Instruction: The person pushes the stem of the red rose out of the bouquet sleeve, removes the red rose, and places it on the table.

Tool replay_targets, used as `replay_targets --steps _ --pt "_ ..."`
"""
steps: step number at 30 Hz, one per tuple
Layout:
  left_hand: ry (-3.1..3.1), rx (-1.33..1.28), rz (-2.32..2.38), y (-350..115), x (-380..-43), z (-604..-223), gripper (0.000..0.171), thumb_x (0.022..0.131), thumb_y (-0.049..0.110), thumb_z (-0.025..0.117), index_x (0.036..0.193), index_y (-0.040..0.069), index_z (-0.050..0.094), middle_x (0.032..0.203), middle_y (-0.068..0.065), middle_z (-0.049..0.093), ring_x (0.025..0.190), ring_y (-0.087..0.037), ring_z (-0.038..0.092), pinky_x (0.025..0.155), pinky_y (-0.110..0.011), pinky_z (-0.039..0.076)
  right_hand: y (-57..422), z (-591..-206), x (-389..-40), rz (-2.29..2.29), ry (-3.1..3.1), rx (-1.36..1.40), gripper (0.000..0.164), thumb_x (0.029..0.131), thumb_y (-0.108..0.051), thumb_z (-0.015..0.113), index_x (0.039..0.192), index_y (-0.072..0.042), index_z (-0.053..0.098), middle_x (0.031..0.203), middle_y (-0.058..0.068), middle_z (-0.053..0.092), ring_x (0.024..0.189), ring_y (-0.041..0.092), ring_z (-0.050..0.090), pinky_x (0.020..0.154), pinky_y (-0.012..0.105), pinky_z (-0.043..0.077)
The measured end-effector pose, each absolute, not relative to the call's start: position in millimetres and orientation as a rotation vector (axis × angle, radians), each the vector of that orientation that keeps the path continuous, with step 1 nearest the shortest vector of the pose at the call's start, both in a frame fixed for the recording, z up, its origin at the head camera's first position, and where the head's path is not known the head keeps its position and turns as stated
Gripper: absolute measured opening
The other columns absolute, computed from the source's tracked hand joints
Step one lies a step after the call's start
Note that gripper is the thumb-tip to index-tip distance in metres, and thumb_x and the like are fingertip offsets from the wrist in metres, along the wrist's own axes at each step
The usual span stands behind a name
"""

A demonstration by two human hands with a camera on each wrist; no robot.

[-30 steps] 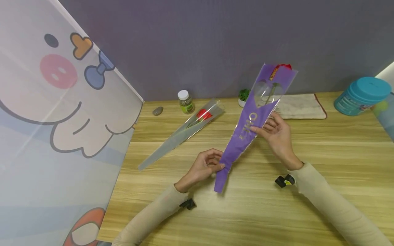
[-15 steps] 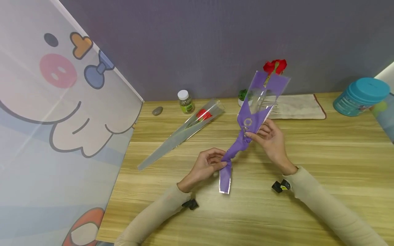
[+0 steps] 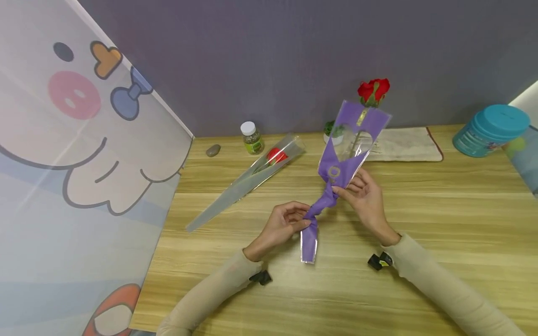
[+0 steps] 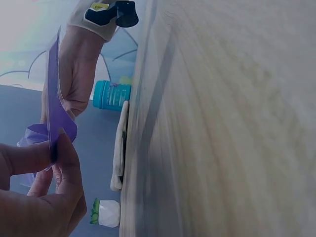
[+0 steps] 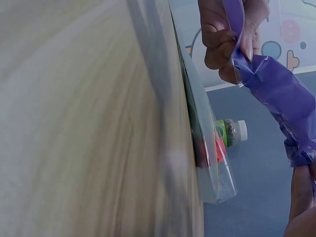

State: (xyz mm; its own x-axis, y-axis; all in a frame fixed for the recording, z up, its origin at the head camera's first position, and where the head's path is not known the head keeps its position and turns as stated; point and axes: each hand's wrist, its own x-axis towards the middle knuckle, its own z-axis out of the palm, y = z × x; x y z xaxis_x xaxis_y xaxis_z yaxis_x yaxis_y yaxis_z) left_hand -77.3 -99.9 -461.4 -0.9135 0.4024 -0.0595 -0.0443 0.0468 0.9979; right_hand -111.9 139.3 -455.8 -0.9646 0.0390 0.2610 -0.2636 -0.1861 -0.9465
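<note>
My left hand (image 3: 286,225) pinches the narrow lower end of a purple flower sleeve (image 3: 350,164) between thumb and fingers. Higher up, my right hand (image 3: 363,200) grips the same sleeve where it is gathered in. Between the hands the sleeve is twisted and creased, as the right wrist view also shows. A red rose (image 3: 374,89) stands out above the sleeve's top edge, its stem visible through the clear window. Both hands hold the sleeve up over the wooden table (image 3: 336,298). To the left lies a second red rose (image 3: 276,157) in a clear and grey sleeve (image 3: 229,200).
Along the back are a grey stone (image 3: 213,150), a small jar with a white lid (image 3: 252,138), a potted plant (image 3: 329,127) partly behind the purple sleeve, a folded white cloth (image 3: 405,144) and a turquoise tub (image 3: 491,130). Grey and cartoon-printed panels (image 3: 84,154) border the table.
The sleeve's middle has gone from flat to twisted between my hands. The rose head has risen out of the top of the sleeve. My right hand has moved slightly down and left.
</note>
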Motion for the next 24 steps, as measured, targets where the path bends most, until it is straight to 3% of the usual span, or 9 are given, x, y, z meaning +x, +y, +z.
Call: replay_targets --steps 10,24 --pt "1.998 0.341 1.922 -93.5 -78.9 -462.3 0.033 0.089 -0.012 0.072 0.122 -0.013 0.066 0.112 -0.039 0.068 0.08 0.0 0.068 0.073 -0.015 0.055 138.3 -460.6 -109.4 2.266 -1.861 0.264 0.062 0.081 0.028 0.068 0.139 0.013 0.051 0.107 -0.01 0.079 0.094 0.003 0.075 0.085 0.018 0.06" --pt "2.024 0.373 1.862 -93.8 -81.1 -460.1 0.032 0.091 -0.007 0.073 0.122 -0.009 0.068 0.112 -0.034 0.07 0.081 -0.002 0.068 0.074 -0.016 0.055 140.8 -457.4 -111.3 2.344 -1.762 0.211 0.059 0.081 0.029 0.067 0.132 0.0 0.062 0.094 -0.006 0.08 0.084 0.005 0.076 0.077 0.02 0.061"
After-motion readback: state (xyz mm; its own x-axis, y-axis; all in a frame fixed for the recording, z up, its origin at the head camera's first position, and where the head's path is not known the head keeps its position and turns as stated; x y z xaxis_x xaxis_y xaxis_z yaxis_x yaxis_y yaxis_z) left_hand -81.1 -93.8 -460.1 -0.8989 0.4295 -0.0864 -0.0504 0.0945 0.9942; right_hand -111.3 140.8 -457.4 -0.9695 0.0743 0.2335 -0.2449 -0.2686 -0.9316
